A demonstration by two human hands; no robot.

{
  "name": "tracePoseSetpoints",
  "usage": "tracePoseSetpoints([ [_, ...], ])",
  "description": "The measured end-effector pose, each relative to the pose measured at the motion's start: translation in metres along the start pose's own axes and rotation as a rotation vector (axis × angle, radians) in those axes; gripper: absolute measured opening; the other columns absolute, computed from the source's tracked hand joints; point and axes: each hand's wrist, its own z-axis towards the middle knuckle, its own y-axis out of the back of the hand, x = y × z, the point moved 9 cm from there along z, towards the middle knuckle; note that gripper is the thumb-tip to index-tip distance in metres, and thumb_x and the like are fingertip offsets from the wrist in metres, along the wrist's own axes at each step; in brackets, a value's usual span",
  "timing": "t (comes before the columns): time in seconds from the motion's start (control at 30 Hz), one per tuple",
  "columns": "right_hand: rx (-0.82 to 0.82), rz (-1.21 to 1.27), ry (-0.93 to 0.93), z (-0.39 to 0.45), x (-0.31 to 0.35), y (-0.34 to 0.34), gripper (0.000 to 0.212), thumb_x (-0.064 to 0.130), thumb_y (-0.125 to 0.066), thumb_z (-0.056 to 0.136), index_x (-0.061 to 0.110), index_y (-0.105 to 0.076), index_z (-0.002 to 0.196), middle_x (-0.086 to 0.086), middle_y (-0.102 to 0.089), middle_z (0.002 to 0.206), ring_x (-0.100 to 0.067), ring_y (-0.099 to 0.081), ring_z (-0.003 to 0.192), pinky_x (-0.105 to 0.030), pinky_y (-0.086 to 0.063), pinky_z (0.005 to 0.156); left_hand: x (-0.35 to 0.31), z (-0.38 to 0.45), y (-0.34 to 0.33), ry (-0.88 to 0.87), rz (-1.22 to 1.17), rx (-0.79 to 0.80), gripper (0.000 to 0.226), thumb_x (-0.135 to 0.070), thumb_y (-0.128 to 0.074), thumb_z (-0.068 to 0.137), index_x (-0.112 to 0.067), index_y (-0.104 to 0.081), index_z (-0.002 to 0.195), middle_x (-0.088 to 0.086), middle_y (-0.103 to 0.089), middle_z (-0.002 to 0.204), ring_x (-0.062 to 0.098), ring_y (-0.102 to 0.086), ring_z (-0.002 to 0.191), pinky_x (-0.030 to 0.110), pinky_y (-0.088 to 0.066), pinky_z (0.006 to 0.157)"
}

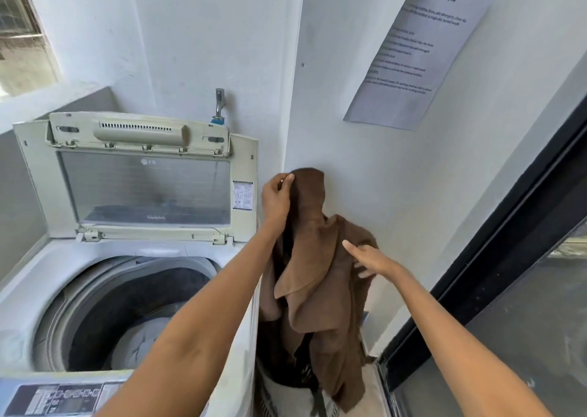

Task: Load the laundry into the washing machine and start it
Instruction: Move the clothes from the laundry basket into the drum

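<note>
A brown garment (317, 277) hangs in the air to the right of the top-loading washing machine (28, 292). My left hand (277, 199) grips its top edge, held high. My right hand (368, 259) touches the garment's right side with the fingers partly tucked into the cloth. The machine's lid (143, 181) stands open. Dark and pale clothes (139, 331) lie inside the drum. The control panel (60, 397) runs along the machine's near edge.
Below the garment stands a pale laundry bag or basket (286, 397) with dark items in it. A tap (219, 102) sticks out of the wall behind the lid. A printed sheet (416, 51) hangs on the right wall. A dark-framed glass door (508, 289) bounds the right side.
</note>
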Motion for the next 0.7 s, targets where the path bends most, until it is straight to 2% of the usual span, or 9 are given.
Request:
tracePoseSetpoints([
  [0.1, 0.114, -0.189, 0.011, -0.009, 0.028, 0.018, 0.070, 0.062, -0.024, 0.094, 0.006, -0.061, 0.116, -0.011, -0.066, 0.110, -0.026, -0.061, 0.094, -0.027, -0.049, 0.067, -0.045, 0.012, -0.017, -0.099, -0.062, 0.061, 0.013, -0.020, -0.058, 0.092, -0.016, -0.068, 0.086, -0.005, -0.066, 0.079, 0.004, -0.057, 0.075, 0.019, -0.045, 0.073],
  [0.17, -0.133, -0.079, 0.192, -0.014, 0.074, 0.066, 0.067, 0.060, -0.033, 0.093, 0.002, -0.064, 0.106, -0.015, -0.069, 0.101, -0.030, -0.066, 0.092, -0.032, -0.052, 0.067, -0.072, 0.015, -0.041, -0.167, -0.020, 0.170, 0.013, -0.020, -0.058, 0.092, -0.015, -0.069, 0.086, -0.004, -0.066, 0.081, 0.004, -0.058, 0.075, 0.021, -0.046, 0.076],
  [0.23, -0.305, 0.087, 0.363, -0.026, 0.114, 0.109, 0.063, 0.058, -0.048, 0.088, 0.007, -0.052, 0.125, -0.008, -0.063, 0.116, -0.023, -0.061, 0.108, -0.038, -0.052, 0.087, -0.090, 0.009, -0.066, -0.223, 0.032, 0.307, 0.014, -0.019, -0.058, 0.092, -0.012, -0.069, 0.086, -0.004, -0.067, 0.082, 0.001, -0.058, 0.074, 0.021, -0.045, 0.075],
  [0.33, -0.091, 0.067, 0.447, -0.038, 0.148, 0.101, 0.081, 0.051, -0.064, 0.083, 0.020, -0.025, 0.147, 0.006, -0.045, 0.133, -0.013, -0.046, 0.125, -0.032, -0.042, 0.103, -0.111, -0.011, -0.100, -0.307, 0.105, 0.549, 0.015, -0.015, -0.057, 0.093, -0.007, -0.069, 0.088, -0.002, -0.067, 0.082, -0.002, -0.059, 0.073, 0.016, -0.045, 0.074],
  [0.4, -0.072, 0.019, 0.479, -0.042, 0.159, 0.093, 0.062, 0.044, -0.068, 0.083, 0.018, -0.047, 0.135, 0.002, -0.058, 0.125, -0.013, -0.057, 0.116, -0.023, -0.048, 0.092, -0.124, -0.017, -0.109, -0.334, 0.124, 0.659, 0.016, -0.014, -0.057, 0.093, -0.005, -0.069, 0.088, 0.000, -0.067, 0.081, 0.002, -0.059, 0.075, 0.017, -0.046, 0.074],
  [0.47, -0.267, 0.094, 0.490, -0.045, 0.166, 0.102, 0.039, 0.044, -0.067, 0.083, 0.013, -0.066, 0.107, -0.006, -0.069, 0.104, -0.020, -0.066, 0.099, -0.028, -0.054, 0.081, -0.133, -0.013, -0.104, -0.341, 0.125, 0.671, 0.014, -0.016, -0.058, 0.092, -0.008, -0.068, 0.087, 0.000, -0.065, 0.080, 0.004, -0.058, 0.075, 0.019, -0.045, 0.074],
  [0.53, -0.499, 0.067, 0.521, -0.052, 0.178, 0.115, 0.030, 0.044, -0.064, 0.085, 0.016, -0.064, 0.077, -0.007, -0.068, 0.084, -0.024, -0.066, 0.084, -0.035, -0.051, 0.071, -0.134, -0.001, -0.087, -0.316, 0.102, 0.575, 0.010, -0.023, -0.061, 0.090, -0.013, -0.061, 0.091, 0.001, -0.059, 0.075, 0.010, -0.054, 0.072, 0.023, -0.042, 0.070],
  [0.6, -0.632, 0.036, 0.538, -0.061, 0.189, 0.123, 0.034, 0.041, -0.060, 0.088, 0.022, -0.052, 0.060, -0.005, -0.062, 0.073, -0.024, -0.061, 0.076, -0.032, -0.042, 0.063, -0.124, 0.006, -0.069, -0.218, 0.097, 0.518, 0.028, -0.027, -0.067, 0.087, -0.014, -0.050, 0.105, 0.001, -0.050, 0.076, 0.011, -0.047, 0.070, 0.021, -0.041, 0.065],
  [0.7, -0.768, 0.205, 0.543, -0.073, 0.191, 0.148, 0.032, 0.037, -0.061, 0.088, 0.014, -0.058, 0.065, -0.006, -0.061, 0.072, -0.022, -0.060, 0.074, -0.031, -0.041, 0.064, -0.076, -0.012, -0.058, -0.077, 0.399, 0.794, 0.057, -0.019, -0.075, 0.080, -0.014, -0.042, 0.127, -0.003, -0.053, 0.102, 0.006, -0.052, 0.087, 0.006, -0.045, 0.069],
])
